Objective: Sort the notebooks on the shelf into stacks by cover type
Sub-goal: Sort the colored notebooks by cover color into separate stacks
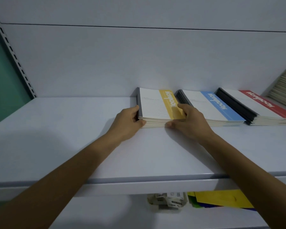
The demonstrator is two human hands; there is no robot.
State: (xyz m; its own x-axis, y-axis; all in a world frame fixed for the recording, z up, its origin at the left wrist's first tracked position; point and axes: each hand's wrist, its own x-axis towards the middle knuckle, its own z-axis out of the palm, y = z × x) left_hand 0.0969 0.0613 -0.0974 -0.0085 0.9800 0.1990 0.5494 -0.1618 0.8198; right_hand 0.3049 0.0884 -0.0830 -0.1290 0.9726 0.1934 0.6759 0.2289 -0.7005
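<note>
Holding the yellow-band notebook stack (152, 104) from both sides, I wrap my left hand (129, 119) round its grey spine edge. My right hand (188, 119) curls over the yellow band at the opposite edge, thumb pressed to the front page edges. The stack lies flat on the white shelf (73, 129), near the back wall and just beside the blue-band stack (210, 106). The red-band stack (262, 106) lies further right. Each notebook looks thin, light and floppy. The covers probably slide, so the pile may shear. Recommended hold: clamp both side edges, favouring the stiffer spine side.
</note>
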